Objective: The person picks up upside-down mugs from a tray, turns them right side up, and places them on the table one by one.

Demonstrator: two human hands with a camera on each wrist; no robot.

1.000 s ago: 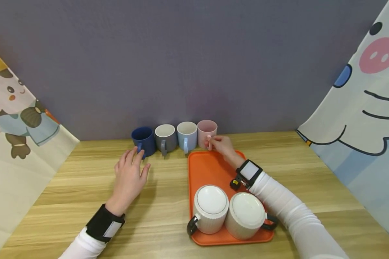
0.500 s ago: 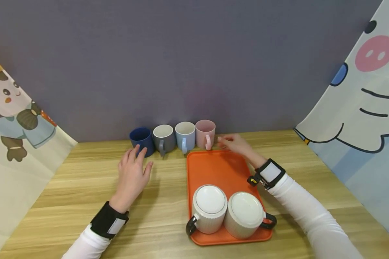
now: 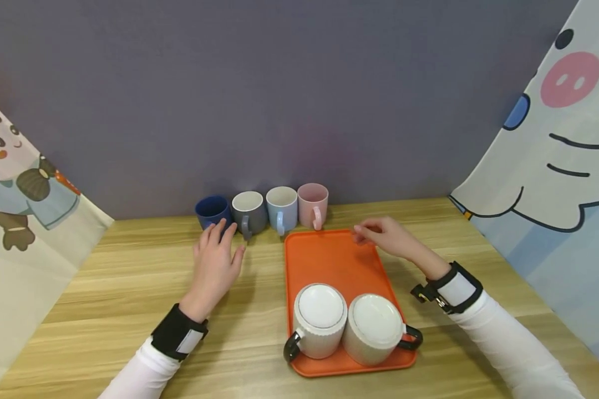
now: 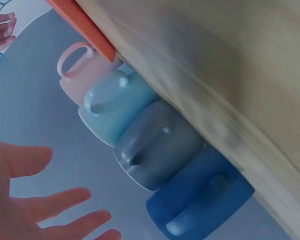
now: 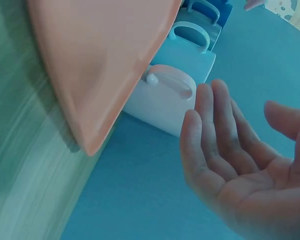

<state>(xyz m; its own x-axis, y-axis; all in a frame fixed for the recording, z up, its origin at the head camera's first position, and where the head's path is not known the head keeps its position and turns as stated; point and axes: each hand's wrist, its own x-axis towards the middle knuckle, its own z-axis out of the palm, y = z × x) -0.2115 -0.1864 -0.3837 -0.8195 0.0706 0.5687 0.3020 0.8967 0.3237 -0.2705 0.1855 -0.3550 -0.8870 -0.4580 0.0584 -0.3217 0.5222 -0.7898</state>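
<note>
Along the back wall stands a row of upright mugs: dark blue (image 3: 212, 209), grey (image 3: 250, 215), light blue (image 3: 282, 212) and pink (image 3: 311, 204), handles toward me. My left hand (image 3: 214, 269) hovers just in front of the dark blue mug, fingers spread and holding nothing; in the left wrist view that dark blue mug (image 4: 202, 197) is the closest one. To the right of the pink mug, my right hand (image 3: 386, 237) is over the tray's far right corner, fingers loosely bent with nothing in them. In the right wrist view the pink mug (image 5: 162, 107) appears beyond the fingertips.
An orange tray (image 3: 324, 255) lies on the wooden table (image 3: 145, 288). Two upside-down ribbed mugs with black handles, one on the left (image 3: 320, 321) and one on the right (image 3: 374, 330), stand at its near end. A grey wall (image 3: 279, 100) rises behind, with printed cloths at both sides.
My right hand has let go of the pink mug's handle and drawn back to the right. The left hand has shifted slightly right, still in front of the dark blue mug.
</note>
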